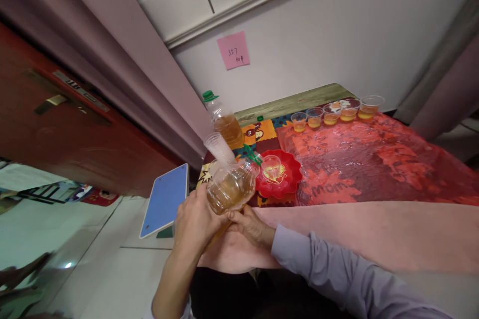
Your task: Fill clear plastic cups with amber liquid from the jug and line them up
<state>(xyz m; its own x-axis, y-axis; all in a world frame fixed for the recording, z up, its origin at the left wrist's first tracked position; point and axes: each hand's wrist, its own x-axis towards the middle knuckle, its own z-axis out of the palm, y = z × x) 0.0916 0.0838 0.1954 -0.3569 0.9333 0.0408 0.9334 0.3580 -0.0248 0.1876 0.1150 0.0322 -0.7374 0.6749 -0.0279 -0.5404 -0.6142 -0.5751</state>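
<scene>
A large clear plastic bottle [232, 189] of amber liquid is tilted between my two hands, its neck toward a clear plastic cup [272, 165] on a scalloped red plate [295, 179]. My left hand [196, 217] is wrapped round the bottle's left side. From below and the right, my right hand [252, 228] grips its lower part. Near the bottle neck shows a green carry handle [251, 154]. I cannot tell whether liquid is flowing. Just behind the bottle is a stack of clear cups [219, 148].
A second bottle [226, 127] with a green cap stands at the table's back left. Several cups [331, 115] with yellow liquid line the back right. A loose green cap [260, 118] lies near the rear edge. Left of the table is a blue-topped stool [166, 199].
</scene>
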